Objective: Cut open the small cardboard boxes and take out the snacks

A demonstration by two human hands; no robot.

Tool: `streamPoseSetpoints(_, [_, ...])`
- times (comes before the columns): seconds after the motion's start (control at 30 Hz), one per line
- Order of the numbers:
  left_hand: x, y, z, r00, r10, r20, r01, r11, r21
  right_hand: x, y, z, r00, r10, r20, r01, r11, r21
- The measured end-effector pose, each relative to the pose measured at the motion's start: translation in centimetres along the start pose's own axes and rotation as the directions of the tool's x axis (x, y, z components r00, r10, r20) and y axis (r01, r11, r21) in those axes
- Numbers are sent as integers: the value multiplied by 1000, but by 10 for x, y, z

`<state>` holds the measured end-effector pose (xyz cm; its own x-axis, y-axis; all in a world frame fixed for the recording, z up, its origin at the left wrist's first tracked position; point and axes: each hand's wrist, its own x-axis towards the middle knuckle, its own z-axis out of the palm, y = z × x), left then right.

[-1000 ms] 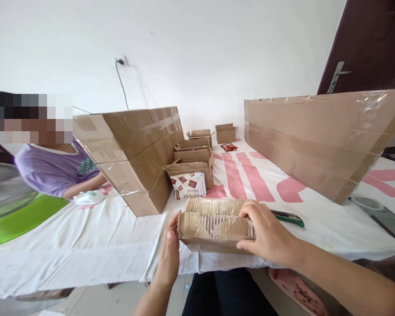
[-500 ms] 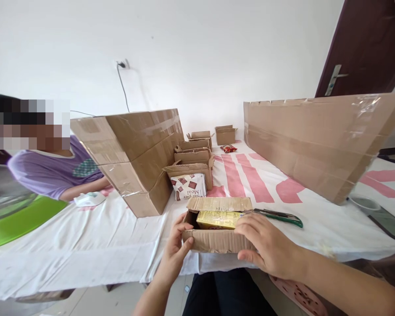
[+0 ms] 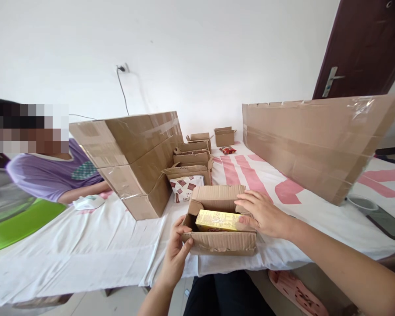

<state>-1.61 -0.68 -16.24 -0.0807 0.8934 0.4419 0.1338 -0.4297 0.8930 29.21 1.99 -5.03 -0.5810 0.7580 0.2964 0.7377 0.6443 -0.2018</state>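
Note:
A small cardboard box [image 3: 222, 242] sits at the table's near edge, its back flap [image 3: 217, 192] raised and its top uncovered. Inside lies a yellow carton [image 3: 213, 219], towards the right end. My left hand [image 3: 177, 243] is closed around the box's left end, fingers over the wall and thumb on the front. At the right end is my right hand [image 3: 266, 215], its fingers against the back flap's edge and its thumb over the yellow carton's right end. Just behind the box stands a white packet with brown squares [image 3: 187, 186], leaning on another carton.
Tall cardboard partitions stand on the left [image 3: 141, 153] and right [image 3: 303, 140]. Between them are several open boxes [image 3: 192, 158] and a red packet [image 3: 228, 150]. A phone [image 3: 386, 223] lies far right. Beyond the left partition, a person [image 3: 52, 175] sits near a white mouse [image 3: 88, 202].
The box's back flap has swung up and back, showing more of the yellow carton. My right hand has moved up to the flap. The green utility knife is now almost wholly hidden behind my arm.

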Motion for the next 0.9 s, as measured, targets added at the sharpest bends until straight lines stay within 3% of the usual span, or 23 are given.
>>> streamPoseSetpoints(0.13, [0, 1, 2, 1000, 11, -9, -11, 1000, 2, 12, -1, -1, 991, -132, 7, 132, 989, 60])
streamPoseSetpoints(0.23, [1, 1, 2, 1000, 17, -8, -17, 1000, 2, 20, -4, -2, 973, -210, 96, 204, 976, 73])
streamPoseSetpoints(0.33, [1, -1, 2, 1000, 19, -7, -19, 1000, 1, 25, -5, -8, 964, -204, 168, 202, 979, 32])
streamPoseSetpoints(0.5, [1, 0, 1, 1000, 8, -13, -7, 1000, 20, 21, -4, -21, 971, -196, 140, 195, 981, 20])
streamPoseSetpoints(0.73, [2, 8, 9, 999, 4, -45, -5, 1000, -9, 19, -10, -17, 955, -108, 276, 120, 992, -28])
streamPoseSetpoints(0.9, [1, 3, 6, 999, 18, -30, -19, 1000, -5, 28, -12, -18, 950, -135, 281, 163, 984, -76])
